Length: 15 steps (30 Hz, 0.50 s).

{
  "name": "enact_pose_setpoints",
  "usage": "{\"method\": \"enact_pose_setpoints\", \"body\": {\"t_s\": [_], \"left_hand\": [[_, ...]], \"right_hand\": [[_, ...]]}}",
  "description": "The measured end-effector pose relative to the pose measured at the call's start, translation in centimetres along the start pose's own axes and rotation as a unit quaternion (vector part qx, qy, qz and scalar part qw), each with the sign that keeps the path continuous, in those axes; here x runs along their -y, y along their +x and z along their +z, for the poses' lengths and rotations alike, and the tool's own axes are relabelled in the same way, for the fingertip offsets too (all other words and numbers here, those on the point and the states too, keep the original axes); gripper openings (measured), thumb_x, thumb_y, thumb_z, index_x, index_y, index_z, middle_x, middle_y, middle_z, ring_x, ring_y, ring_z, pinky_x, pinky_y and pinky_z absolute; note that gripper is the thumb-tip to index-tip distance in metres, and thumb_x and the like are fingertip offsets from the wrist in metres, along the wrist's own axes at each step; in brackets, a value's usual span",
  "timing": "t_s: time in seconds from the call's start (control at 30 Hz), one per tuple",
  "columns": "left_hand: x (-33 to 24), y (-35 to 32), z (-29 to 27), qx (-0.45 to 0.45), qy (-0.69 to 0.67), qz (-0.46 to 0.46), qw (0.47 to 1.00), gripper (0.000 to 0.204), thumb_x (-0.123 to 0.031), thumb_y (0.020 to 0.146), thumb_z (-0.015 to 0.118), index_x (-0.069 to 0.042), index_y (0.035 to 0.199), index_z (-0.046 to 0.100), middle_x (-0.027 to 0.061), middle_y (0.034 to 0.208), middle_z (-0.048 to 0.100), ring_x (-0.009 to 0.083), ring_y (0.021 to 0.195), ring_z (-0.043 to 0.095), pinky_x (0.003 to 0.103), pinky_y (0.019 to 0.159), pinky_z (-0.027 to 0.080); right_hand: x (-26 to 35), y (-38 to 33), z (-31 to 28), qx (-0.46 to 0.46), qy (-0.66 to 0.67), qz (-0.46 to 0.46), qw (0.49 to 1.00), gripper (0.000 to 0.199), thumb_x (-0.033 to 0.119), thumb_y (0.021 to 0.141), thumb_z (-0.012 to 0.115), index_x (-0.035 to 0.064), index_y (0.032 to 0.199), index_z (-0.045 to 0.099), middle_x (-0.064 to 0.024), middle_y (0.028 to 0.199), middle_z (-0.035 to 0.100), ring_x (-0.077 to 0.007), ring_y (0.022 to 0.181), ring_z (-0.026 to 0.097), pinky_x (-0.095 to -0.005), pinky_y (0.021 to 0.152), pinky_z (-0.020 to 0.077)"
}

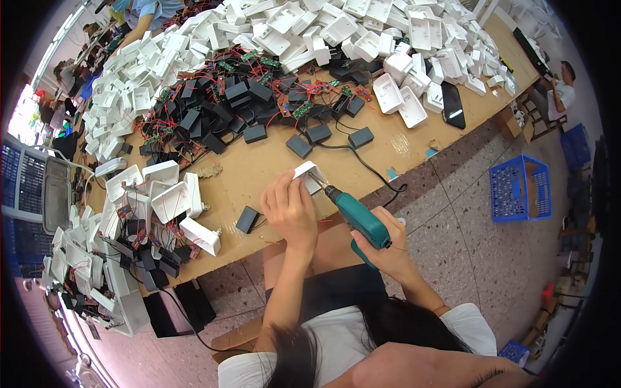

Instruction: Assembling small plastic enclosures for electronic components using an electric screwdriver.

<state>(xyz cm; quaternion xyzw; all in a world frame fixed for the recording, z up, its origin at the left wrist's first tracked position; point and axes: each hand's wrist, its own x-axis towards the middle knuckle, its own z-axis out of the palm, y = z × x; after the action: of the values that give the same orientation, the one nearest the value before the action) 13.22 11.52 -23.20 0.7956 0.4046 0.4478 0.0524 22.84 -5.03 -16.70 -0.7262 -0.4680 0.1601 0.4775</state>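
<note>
Close to the table's front edge, my left hand (288, 205) grips a white plastic housing (313, 169), its fingers wrapped over the near side. My right hand (388, 249) is closed round a green electric screwdriver (361, 222) with a black nose. The tool tilts toward the housing, and its bit reaches into the open side; whether it touches a screw is too small to tell. A single black box-shaped part (247, 220) lies left of my left hand. Beyond the housing are more black parts (299, 146) and a black cable (362, 161).
White housings (337, 30) are heaped across the far table (259, 161). Black parts with red wires and green boards (213, 103) form a pile before them. Wired open housings (171, 200) stand at left. A phone (453, 107) lies at right; a blue crate (519, 187) sits on the floor.
</note>
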Motion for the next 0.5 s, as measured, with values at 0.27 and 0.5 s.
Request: {"method": "enact_pose_setpoints", "body": {"t_s": [0.27, 0.5], "left_hand": [[0.05, -0.39, -0.10, -0.002, -0.004, 0.001, 1.000, 0.015, -0.003, 0.087, 0.077, -0.005, 0.101, 0.073, 0.0038, 0.117, 0.071, 0.0248, 0.113, 0.067, 0.041, 0.101, 0.045], [-0.40, -0.69, -0.29, -0.004, 0.000, 0.004, 1.000, 0.014, -0.003, 0.086, 0.077, -0.005, 0.100, 0.073, 0.0040, 0.118, 0.071, 0.0249, 0.113, 0.067, 0.041, 0.101, 0.045]], "right_hand": [[0.32, -0.37, 0.23, -0.010, 0.057, 0.043, 0.997, 0.023, 0.012, 0.089, 0.081, -0.0020, 0.096, 0.064, -0.0135, 0.086, 0.058, -0.0296, 0.074, 0.059, -0.0371, 0.067, 0.0491], [0.05, -0.93, -0.37, 0.002, 0.016, 0.028, 0.999, 0.023, 0.012, 0.089, 0.081, -0.0022, 0.097, 0.064, -0.0138, 0.087, 0.060, -0.0293, 0.075, 0.061, -0.0365, 0.068, 0.0498]]}}
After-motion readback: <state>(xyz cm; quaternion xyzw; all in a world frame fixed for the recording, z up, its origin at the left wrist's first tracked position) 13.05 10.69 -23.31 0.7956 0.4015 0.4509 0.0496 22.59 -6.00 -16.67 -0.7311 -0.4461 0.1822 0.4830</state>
